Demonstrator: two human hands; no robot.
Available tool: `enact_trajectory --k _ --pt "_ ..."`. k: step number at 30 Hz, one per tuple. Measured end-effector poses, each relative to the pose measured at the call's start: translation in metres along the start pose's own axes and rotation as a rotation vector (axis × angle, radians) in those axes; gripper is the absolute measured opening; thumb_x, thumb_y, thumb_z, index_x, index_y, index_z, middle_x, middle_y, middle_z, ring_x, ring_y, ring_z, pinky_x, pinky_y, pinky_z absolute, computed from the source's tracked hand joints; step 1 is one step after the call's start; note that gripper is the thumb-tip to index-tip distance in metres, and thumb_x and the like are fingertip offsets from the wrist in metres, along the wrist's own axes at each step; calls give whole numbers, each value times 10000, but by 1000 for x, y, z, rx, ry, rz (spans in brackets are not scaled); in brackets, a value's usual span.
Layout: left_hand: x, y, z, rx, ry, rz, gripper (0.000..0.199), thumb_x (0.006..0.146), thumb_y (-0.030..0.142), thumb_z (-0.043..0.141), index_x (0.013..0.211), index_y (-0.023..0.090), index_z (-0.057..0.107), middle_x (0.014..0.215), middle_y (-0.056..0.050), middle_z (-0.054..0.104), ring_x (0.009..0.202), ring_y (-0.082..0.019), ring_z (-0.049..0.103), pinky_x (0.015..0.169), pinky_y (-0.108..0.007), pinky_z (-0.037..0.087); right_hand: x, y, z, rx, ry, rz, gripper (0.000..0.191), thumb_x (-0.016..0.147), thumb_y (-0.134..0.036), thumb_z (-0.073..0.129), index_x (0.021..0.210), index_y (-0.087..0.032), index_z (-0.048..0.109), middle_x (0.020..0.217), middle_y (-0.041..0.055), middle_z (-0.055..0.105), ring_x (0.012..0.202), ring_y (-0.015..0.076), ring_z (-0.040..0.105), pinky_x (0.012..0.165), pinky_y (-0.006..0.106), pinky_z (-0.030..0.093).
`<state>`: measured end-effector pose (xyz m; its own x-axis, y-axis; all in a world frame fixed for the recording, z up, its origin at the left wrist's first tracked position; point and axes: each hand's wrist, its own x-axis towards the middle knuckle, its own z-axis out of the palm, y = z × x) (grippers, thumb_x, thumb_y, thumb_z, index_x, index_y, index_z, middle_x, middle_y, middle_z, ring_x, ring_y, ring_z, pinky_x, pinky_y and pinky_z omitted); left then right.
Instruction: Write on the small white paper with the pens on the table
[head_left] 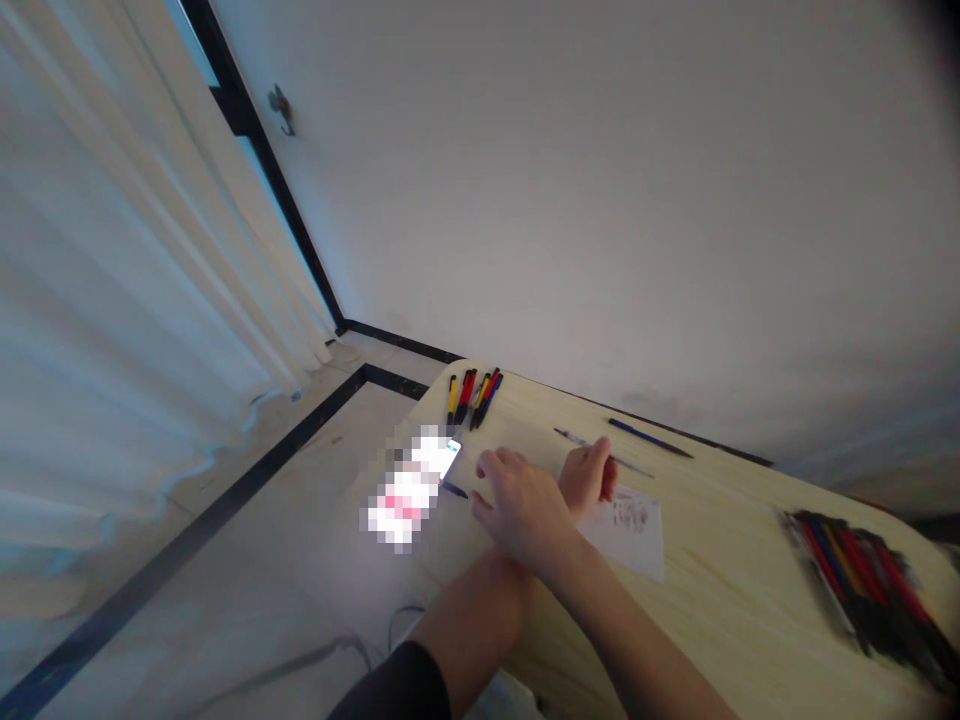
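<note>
My forearms cross over the table. My right hand (521,505) reaches to the left, thumb and fingers apart, with nothing visible between them. It is nearest to a dark pen (454,490) and a lit phone (452,452), whose screen is mostly pixelated. Beyond the crossing, my left hand (589,480) is curled closed above a white paper with dark scribbles (634,530). Whatever its fingers may hold is hidden. Behind that hand lies a thin pen or refill (634,467), partly covered by it. A dark blue pen (649,438) lies farther back.
Several coloured pens (476,398) lie in a group at the table's far left corner. A larger row of red, blue, yellow and black pens (862,580) is at the right. The pale wooden table (720,580) stands against a wall (600,200); a white curtain (112,300) hangs left.
</note>
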<state>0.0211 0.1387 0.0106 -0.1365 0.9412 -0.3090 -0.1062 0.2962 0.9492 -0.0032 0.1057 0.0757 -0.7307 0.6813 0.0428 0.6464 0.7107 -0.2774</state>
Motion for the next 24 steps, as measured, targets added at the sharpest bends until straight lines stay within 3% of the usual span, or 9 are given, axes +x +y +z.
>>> enact_trajectory --k 4,8,24 --pt "30 -5 5 -71 -133 104 535 811 547 273 455 180 430 381 15 373 371 -83 381 424 -235 314 15 -9 26 34 -44 -54 207 718 -218 534 915 -200 477 880 41 546 771 182 518 599 257 366" --pt "37 -19 10 -139 -200 192 548 807 552 276 460 161 441 375 25 378 350 -68 367 408 -212 290 21 -13 42 85 -76 -56 217 705 -183 527 911 -189 459 898 49 541 787 176 508 628 258 366" --pt "32 -17 10 -94 -214 157 523 792 566 296 490 167 447 393 23 394 382 -82 392 438 -210 318 23 -9 48 101 -181 -18 215 738 -133 486 939 -191 439 903 58 571 818 180 532 638 256 365"
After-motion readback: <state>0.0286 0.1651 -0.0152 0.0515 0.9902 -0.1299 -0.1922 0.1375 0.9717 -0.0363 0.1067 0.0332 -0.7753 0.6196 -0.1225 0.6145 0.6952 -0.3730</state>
